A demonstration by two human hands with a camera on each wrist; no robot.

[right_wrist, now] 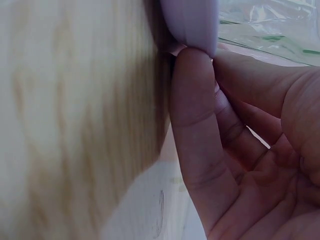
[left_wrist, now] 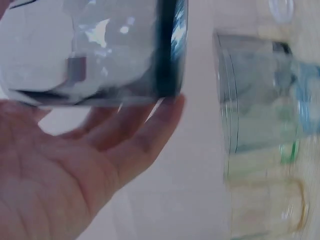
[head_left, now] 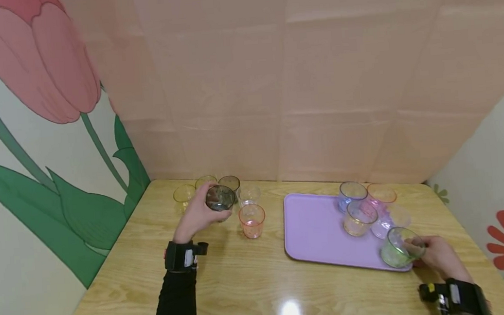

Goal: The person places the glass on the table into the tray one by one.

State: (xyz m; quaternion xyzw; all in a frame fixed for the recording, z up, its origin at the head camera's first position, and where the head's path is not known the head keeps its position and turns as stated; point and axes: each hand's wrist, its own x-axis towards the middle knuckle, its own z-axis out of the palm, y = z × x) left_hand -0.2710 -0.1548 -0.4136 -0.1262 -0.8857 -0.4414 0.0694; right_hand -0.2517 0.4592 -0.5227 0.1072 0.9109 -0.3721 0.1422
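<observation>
My left hand [head_left: 196, 217] holds a dark smoky drinking glass [head_left: 221, 198] above the table, thumb and fingers round its side; the left wrist view shows this glass [left_wrist: 115, 55] close up. At the near right corner of a purple tray [head_left: 314, 236], my right hand [head_left: 444, 256] pinches the rim between thumb and fingers, as the right wrist view shows on the tray's edge [right_wrist: 192, 25]. Beside these fingers a green glass [head_left: 395, 256] stands on the tray. Blue [head_left: 347, 202], amber-tinted [head_left: 356, 224] and orange-rimmed [head_left: 382, 195] glasses are grouped behind it, partly overlapping.
Around my left hand stand a yellow glass [head_left: 183, 195], a second dark glass [head_left: 231, 182], a clear glass [head_left: 250, 194] and a pink-orange glass [head_left: 253, 225]. The wooden table [head_left: 243, 280] meets a covered back wall [head_left: 276, 126] and painted side walls.
</observation>
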